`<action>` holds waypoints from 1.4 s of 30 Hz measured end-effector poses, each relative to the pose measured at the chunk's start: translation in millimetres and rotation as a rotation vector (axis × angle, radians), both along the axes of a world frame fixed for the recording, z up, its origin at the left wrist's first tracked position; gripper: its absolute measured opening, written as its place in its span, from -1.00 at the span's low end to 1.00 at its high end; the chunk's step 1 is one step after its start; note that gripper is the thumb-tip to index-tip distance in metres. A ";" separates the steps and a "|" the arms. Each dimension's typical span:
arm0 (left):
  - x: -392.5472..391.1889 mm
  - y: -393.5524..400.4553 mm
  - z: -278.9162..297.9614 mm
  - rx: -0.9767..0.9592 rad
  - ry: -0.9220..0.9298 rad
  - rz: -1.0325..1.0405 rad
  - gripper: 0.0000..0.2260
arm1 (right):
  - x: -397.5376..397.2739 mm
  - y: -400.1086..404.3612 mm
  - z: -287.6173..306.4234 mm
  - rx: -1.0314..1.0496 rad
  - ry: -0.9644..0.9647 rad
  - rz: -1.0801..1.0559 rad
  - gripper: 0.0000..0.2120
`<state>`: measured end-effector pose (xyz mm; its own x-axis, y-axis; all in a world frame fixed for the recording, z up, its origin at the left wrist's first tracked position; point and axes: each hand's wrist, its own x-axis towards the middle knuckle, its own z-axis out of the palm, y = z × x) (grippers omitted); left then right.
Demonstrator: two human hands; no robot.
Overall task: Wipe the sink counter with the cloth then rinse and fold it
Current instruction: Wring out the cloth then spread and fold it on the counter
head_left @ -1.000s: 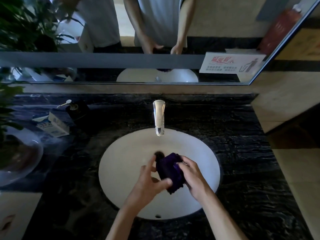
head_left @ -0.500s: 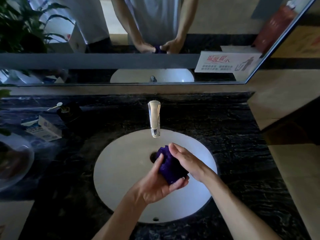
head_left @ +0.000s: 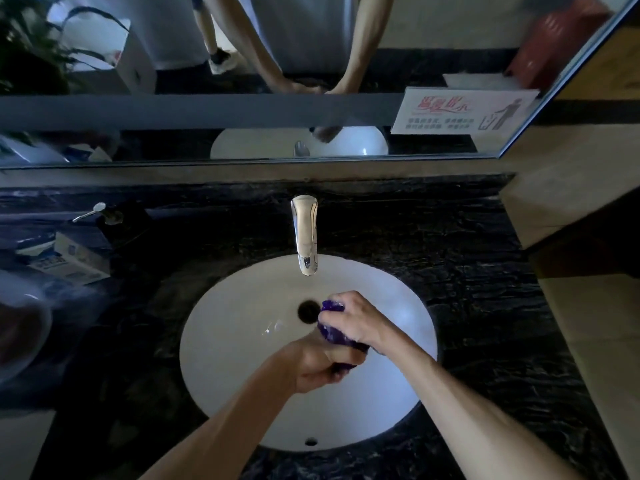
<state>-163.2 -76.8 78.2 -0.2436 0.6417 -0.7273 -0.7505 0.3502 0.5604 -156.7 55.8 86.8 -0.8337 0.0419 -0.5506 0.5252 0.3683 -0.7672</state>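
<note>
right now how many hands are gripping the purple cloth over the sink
2: the left hand grips the near end of the wet purple cloth; the right hand grips its far end, above the white oval sink basin.

Public washroom, white basin [head_left: 242, 358] in black marble counter [head_left: 467, 271], wall mirror [head_left: 173, 109], faucet [head_left: 304, 233]

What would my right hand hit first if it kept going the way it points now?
Probably the drain hole: the right hand, gripping the purple cloth, points up-left toward it. Depth is unclear, so it might meet the white basin beside it.
</note>
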 end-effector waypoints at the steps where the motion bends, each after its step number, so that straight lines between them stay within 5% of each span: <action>1: -0.2 3.1 -2.9 -0.102 0.074 -0.011 -0.79 | -1.3 -2.8 -5.0 0.036 -0.030 -0.019 -0.75; 6: -1.8 15.8 -15.4 -0.328 0.620 -0.279 -0.86 | -5.9 -16.6 -27.3 0.172 -0.152 -0.194 -0.73; 11: 9.6 7.1 -26.3 -0.340 0.696 -0.106 -0.73 | -6.4 -30.1 -41.5 0.249 -0.258 -0.343 -0.78; 15: 3.2 -2.8 -20.3 -0.312 0.412 -0.143 -0.92 | -2.0 -16.8 -32.4 -0.010 -0.190 -0.224 -0.85; 21: 8.2 -17.7 2.8 0.243 -0.357 0.310 -0.48 | 14.0 13.1 -8.1 -0.784 -0.065 -0.268 -0.43; 27: 10.4 -5.0 36.4 0.751 -0.639 0.536 -0.39 | 15.5 3.6 -1.8 -1.169 0.005 -0.073 -0.03; 31: 16.1 -6.6 47.2 0.817 -0.685 0.547 -0.49 | 1.7 6.0 34.1 -0.996 0.077 0.082 0.06; 36: 23.2 -12.4 55.5 0.688 -0.577 0.547 -0.45 | -9.1 13.9 72.9 -0.637 0.073 0.141 -0.59; 39: 22.3 -14.7 56.7 0.579 -0.411 0.462 -0.39 | -4.9 8.4 75.3 -0.521 0.077 0.060 -0.66; 42: 10.5 -18.6 56.5 0.397 -0.282 0.332 -0.55 | -1.2 2.1 71.7 -0.367 0.097 0.022 -0.72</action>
